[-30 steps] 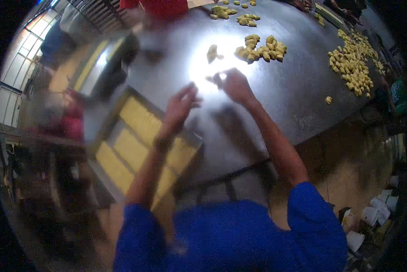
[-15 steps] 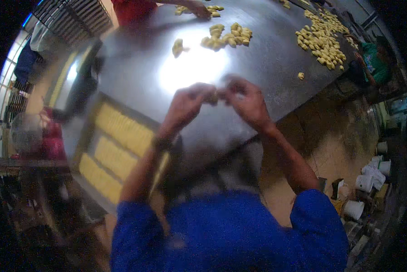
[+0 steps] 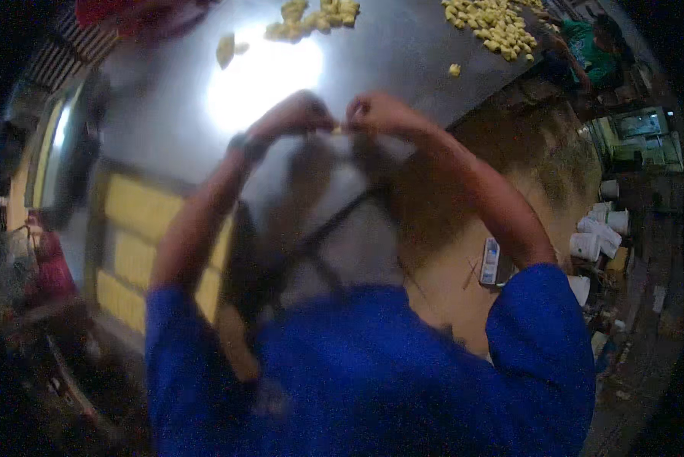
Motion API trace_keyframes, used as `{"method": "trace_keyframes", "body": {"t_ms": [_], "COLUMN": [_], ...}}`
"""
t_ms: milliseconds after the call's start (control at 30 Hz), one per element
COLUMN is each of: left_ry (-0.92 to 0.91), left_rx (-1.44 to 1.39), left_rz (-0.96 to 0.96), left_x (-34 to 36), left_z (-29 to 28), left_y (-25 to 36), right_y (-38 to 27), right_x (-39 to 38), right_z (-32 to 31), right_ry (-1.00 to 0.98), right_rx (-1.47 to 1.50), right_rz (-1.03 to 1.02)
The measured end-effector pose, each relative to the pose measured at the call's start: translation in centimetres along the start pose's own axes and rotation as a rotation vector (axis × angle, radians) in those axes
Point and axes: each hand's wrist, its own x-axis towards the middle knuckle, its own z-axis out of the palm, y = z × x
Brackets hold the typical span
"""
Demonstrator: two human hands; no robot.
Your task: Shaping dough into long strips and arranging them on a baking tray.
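My left hand and my right hand meet over the near part of a shiny metal table, fingers closed. A small yellow dough piece shows between the fingertips, pinched from both sides; most of it is hidden. Beyond my hands, loose yellow dough pieces lie in a cluster, with a couple more to their left. To the left of my forearm, a tray holds rows of yellow pieces, blurred and partly covered by that arm.
A large heap of dough pieces covers the far right, with one stray piece nearer. A person in green is at that side. White buckets stand on the floor to the right. Another long tray is at the left.
The view has shifted, so the table and dough pieces appear farther up and left. My hands have drawn closer to the table's near edge, still pinching the small dough piece together.
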Motion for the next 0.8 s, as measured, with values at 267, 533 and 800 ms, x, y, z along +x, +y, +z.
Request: {"method": "trace_keyframes", "body": {"t_ms": [267,533,800], "left_ry": [0.303,0.271,0.261], "left_rx": [0.377,0.256,0.429], "left_rz": [-0.082,-0.056,-0.157], "left_x": [2.6,3.0,4.3], "left_z": [2.0,1.4,1.6], "left_y": [-4.2,-3.6,-3.2], "right_y": [4.3,5.9,5.1], "right_x": [0.5,1.1,0.7], "right_z": [-0.7,-1.5,-0.8], "right_ry": [0.328,0.272,0.303], "right_rx": [-0.463,-0.319,-0.348], "right_rz": [0.070,0.093,0.025]}}
